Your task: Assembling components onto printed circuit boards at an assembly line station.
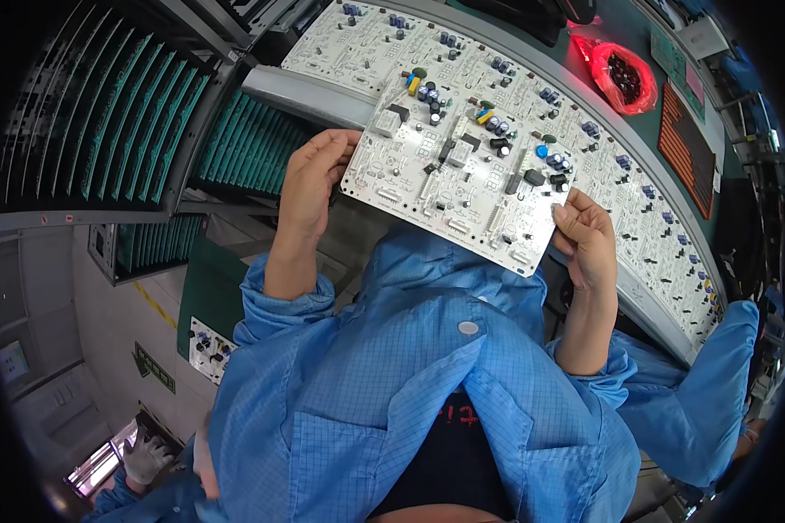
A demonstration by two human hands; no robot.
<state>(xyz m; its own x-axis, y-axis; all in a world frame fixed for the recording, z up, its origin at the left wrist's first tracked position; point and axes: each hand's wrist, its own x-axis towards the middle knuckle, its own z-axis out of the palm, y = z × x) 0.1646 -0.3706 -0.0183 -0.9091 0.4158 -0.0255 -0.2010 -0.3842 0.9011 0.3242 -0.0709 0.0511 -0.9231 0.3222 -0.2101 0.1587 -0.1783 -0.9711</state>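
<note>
Between my two hands I hold a white circuit board [410, 187] in front of my chest, tilted, its component side up. It carries black and blue capacitors, white relays and connectors in three repeated groups. My left hand [316, 170] pinches the board's left edge, thumb and fingers closed on it. On the opposite edge, near the lower right corner, my right hand [587, 231] grips it the same way. Just beyond it, a long row of similar white circuit boards [331, 52] lies along the curved work line; the held board covers part of that row.
Racks of green boards [139, 122] stand at the left, with a lower rack [249, 139] beside the line. A red bag of dark parts [621, 74] sits across the line. A co-worker's blue sleeve [698, 392] is at the right; a gloved hand [146, 458] shows lower left.
</note>
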